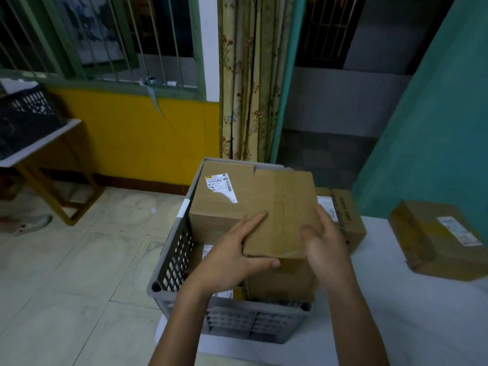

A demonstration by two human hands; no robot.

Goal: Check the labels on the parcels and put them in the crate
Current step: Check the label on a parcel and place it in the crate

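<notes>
A grey plastic crate [174, 257] stands on a white table, filled with cardboard parcels. A large parcel [224, 207] with a torn white label lies on top at the back left. In front of it sits a taped brown parcel [280, 204], held between both hands. My left hand [237, 257] grips its near left corner, fingers on top and thumb along the front edge. My right hand [326, 241] grips its right side, slightly blurred. More labelled parcels lie lower in the crate, mostly hidden.
Two further parcels lie on the white table [396, 313]: one [343, 215] just right of the crate and one [435, 239] at the far right. A black crate [29, 112] sits on a side table at the left. Tiled floor lies to the left.
</notes>
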